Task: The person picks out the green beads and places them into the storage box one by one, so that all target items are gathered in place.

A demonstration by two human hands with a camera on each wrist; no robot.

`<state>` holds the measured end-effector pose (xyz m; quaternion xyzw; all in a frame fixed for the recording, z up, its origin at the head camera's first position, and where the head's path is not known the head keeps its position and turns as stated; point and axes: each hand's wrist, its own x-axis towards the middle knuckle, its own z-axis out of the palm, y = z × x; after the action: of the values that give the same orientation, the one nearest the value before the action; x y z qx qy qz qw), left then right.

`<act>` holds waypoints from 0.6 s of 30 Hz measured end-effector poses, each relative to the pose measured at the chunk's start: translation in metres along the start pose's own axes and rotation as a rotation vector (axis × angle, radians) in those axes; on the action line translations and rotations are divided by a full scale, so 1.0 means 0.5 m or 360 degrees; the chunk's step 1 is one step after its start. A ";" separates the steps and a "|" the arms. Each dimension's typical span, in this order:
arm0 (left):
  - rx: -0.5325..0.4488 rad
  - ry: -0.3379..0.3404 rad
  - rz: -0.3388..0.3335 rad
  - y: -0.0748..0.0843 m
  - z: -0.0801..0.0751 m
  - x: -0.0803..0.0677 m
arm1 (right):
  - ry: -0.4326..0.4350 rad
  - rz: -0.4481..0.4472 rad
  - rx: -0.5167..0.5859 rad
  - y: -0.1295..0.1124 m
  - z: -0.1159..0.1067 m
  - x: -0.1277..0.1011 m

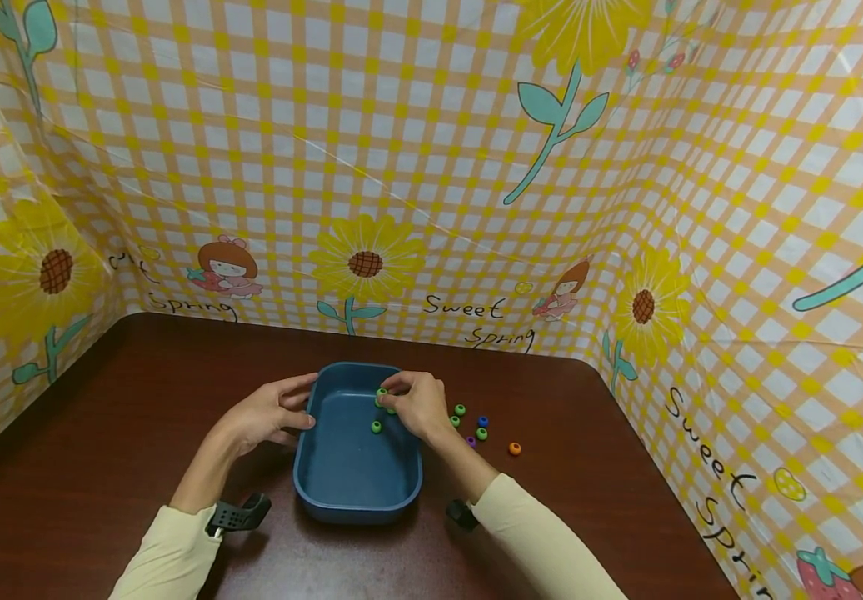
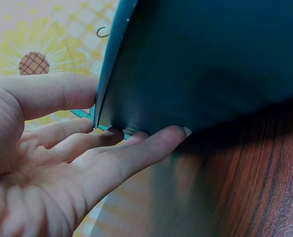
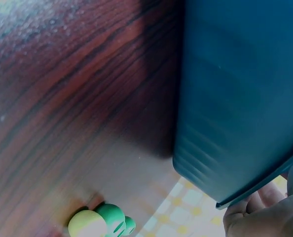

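Blue tray (image 1: 356, 467) sits on the dark wood table (image 1: 102, 433), approx centre, long axis running away from the person. Inside it: one green bead (image 1: 376, 427) lying loose on the tray floor, toward the far end. A 2nd green bead (image 1: 381, 395) is over the tray's far right part, pinched in the right hand (image 1: 420, 404), fingers curled round it. Can't tell if more beads are tucked under that hand.

Left hand (image 1: 270, 412) rests against the tray's left rim w/ fingers mostly straight, thumb on the rim's upper edge, fingertips at the outer wall; not curled round anything.

Outside the tray, on the table just right of the right hand: loose beads (image 1: 469, 421), i.e. a few green, one blue, one purple, and an orange bead (image 1: 515, 448) a bit further right.

Views differ: only the head cam shows tray contents and the beads' spread. Left wrist cam shows the left hand (image 2: 62, 163) close up, thumb and fingers bracketing the tray's wall (image 2: 196, 64), tips low near the table. Right wrist cam shows the tray's outer wall (image 3: 240, 98) from the side, fingers at bottom right, plus blurred green and yellowish beads at the bottom edge.
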<state>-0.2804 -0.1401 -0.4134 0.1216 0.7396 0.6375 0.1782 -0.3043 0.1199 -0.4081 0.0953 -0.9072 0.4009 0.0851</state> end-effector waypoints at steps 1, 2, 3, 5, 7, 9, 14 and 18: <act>-0.0005 -0.0003 0.0000 0.000 0.000 0.000 | -0.0002 -0.0004 -0.0002 0.000 0.000 0.000; -0.0009 -0.0006 0.0000 0.000 -0.001 0.000 | -0.0004 -0.0007 -0.0006 0.001 0.001 0.000; -0.0013 -0.0007 0.0000 0.000 -0.001 0.000 | -0.0007 -0.0004 -0.0008 0.000 0.001 0.000; -0.0011 -0.0006 -0.0003 -0.001 -0.001 0.001 | -0.0016 0.0006 -0.0012 0.000 0.001 0.001; -0.0007 -0.0003 -0.0008 -0.001 -0.001 0.001 | -0.0027 0.0009 -0.0017 -0.001 0.001 0.000; -0.0001 0.0002 -0.0011 -0.001 -0.001 0.001 | -0.0038 0.0020 -0.0012 -0.002 0.001 0.000; -0.0008 0.0001 -0.0017 0.000 0.000 0.001 | -0.0044 0.0022 -0.0001 -0.002 -0.001 0.000; -0.0021 -0.0005 -0.0019 -0.001 -0.001 0.002 | -0.0052 0.0011 0.0006 0.000 -0.002 0.001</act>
<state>-0.2814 -0.1404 -0.4139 0.1171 0.7357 0.6412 0.1840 -0.3045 0.1208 -0.4075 0.0988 -0.9081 0.4012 0.0686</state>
